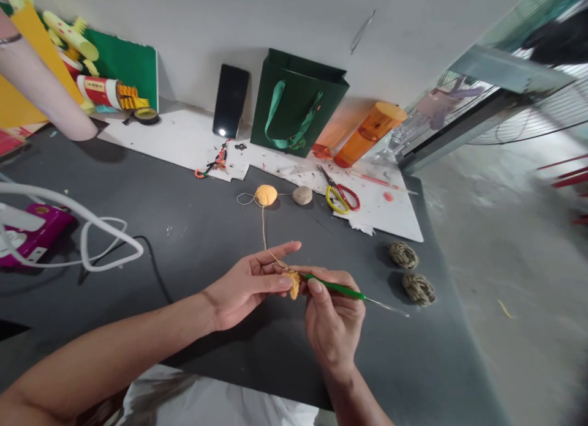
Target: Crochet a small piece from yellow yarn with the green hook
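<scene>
My left hand pinches a small yellow crocheted piece between thumb and fingers, its index finger stretched out with yarn running over it. My right hand grips a crochet hook by its green handle; one metal end points right, and the other end is hidden at the crocheted piece. A strand of yarn runs from my left fingers up to a yellow yarn ball on the dark table. Beside that ball lies a grey-beige yarn ball.
Scissors with red and yellow handles lie behind my hands. Two olive yarn balls sit near the right table edge. A green paper bag, phone and orange bottle stand at the back. White cable loops at left.
</scene>
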Demonstrator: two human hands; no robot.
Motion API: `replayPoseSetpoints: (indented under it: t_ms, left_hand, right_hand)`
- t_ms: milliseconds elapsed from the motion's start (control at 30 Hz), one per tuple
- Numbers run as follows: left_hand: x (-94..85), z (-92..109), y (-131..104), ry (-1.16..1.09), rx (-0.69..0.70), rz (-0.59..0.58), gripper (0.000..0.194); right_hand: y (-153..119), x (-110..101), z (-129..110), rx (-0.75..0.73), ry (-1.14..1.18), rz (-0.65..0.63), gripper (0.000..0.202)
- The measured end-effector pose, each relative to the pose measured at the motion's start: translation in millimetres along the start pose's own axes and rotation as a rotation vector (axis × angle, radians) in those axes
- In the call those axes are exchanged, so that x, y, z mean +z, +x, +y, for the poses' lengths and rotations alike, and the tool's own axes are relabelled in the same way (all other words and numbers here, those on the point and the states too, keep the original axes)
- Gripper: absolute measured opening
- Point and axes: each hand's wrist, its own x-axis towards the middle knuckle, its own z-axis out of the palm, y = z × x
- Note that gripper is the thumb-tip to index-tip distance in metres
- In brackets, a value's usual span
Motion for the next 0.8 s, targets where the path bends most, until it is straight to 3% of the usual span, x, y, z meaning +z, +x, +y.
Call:
replayPoseSetpoints:
  t_ms: [367,800]
  left_hand:
    - [-4.4,-2,1,-0.009,0.000,-0.049,0.058]
    - [-5.3,-1,2,-0.015,-0.045,-0.053,0.051]
  right_hand:
    - [-3,-4,0,0.069,-0.069,0.071,0.014]
    - [3,-1,-10,0.097,0.002,-0.024,0.012]
